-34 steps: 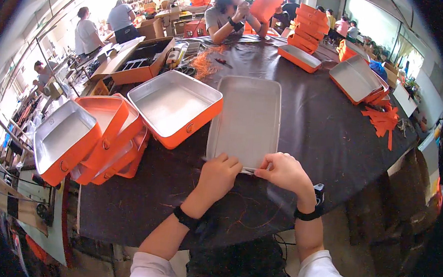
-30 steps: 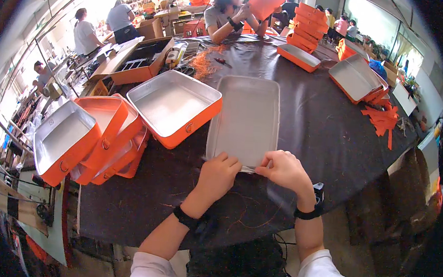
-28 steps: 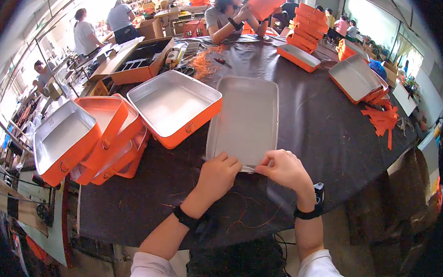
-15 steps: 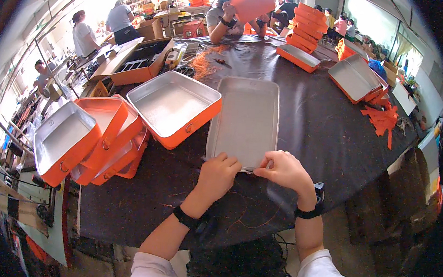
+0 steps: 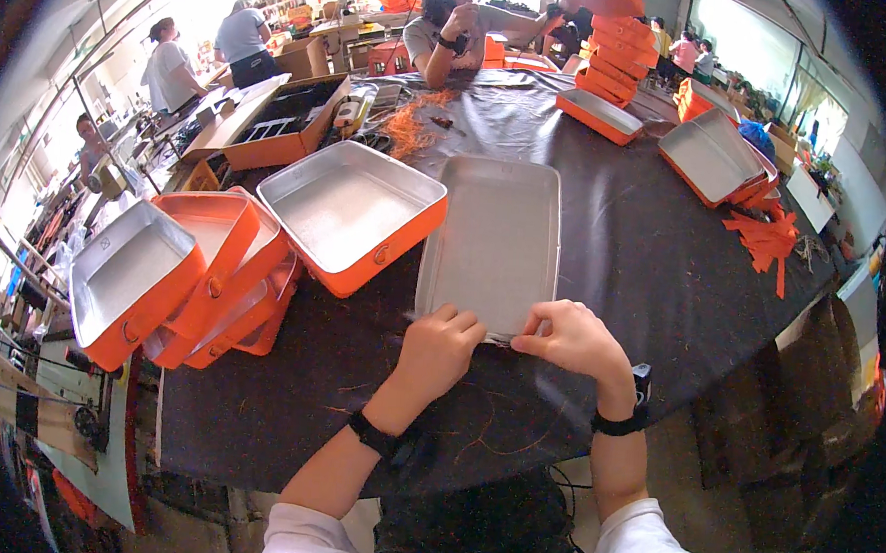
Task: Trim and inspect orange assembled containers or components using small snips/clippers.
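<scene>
Right in front of me lies a shallow rectangular case half [image 5: 495, 234] with a grey lining and a thin rim, its long sides running away from me. My left hand [image 5: 441, 349] is closed over the near left corner, fingers curled on the rim. At the near right corner my right hand [image 5: 578, 339] pinches the same rim between thumb and fingers. Whatever sits under the fingertips is hidden. Close to its left side stands a larger orange case half [image 5: 379, 253] with a silver-grey inside and a metal ring on its wall.
More orange case halves [image 5: 127, 280] are piled at the left. Others form a tall stack [image 5: 615, 60] at the back and a pile [image 5: 710, 155] at the right, beside orange scraps [image 5: 765, 243]. Orange threads [image 5: 416, 125] and a cardboard box [image 5: 285, 133] lie farther back. A co-worker [image 5: 451, 37] sits opposite.
The co-worker's arm has swung right, carrying an orange case half to the top of the tall stack. My hands keep their places on the rim; the view has shifted very slightly.
</scene>
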### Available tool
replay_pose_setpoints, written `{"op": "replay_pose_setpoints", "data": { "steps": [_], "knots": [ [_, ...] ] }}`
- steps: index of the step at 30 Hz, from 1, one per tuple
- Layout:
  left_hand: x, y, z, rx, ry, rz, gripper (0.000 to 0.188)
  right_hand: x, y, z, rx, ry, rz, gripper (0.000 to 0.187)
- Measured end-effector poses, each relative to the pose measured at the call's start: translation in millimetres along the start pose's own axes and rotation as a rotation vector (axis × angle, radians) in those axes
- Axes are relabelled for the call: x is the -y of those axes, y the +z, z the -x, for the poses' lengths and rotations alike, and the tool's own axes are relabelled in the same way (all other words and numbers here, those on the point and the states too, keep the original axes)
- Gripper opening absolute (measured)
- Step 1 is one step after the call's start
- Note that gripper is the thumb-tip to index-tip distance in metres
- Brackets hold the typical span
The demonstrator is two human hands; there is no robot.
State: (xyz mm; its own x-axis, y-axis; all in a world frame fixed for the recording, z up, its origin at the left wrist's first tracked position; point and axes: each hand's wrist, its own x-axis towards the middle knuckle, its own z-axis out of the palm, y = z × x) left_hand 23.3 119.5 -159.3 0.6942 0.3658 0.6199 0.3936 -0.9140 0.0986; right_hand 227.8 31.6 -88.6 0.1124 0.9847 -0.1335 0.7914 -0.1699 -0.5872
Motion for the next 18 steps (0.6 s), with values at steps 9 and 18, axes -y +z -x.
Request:
{"op": "replay_pose_setpoints", "data": {
  "steps": [9, 18],
  "knots": [
    [1.8, 1.9, 1.4, 0.057, -0.006, 0.007, 0.010, -7.1, 3.0, -3.0, 0.008, -0.005, -0.007, 0.033],
    [1.6, 0.1, 0.4, 0.037, -0.013, 0.041, 0.009, -3.8, 1.2, -4.6, -0.409, 0.143, -0.168, 0.047]
  ]
}}
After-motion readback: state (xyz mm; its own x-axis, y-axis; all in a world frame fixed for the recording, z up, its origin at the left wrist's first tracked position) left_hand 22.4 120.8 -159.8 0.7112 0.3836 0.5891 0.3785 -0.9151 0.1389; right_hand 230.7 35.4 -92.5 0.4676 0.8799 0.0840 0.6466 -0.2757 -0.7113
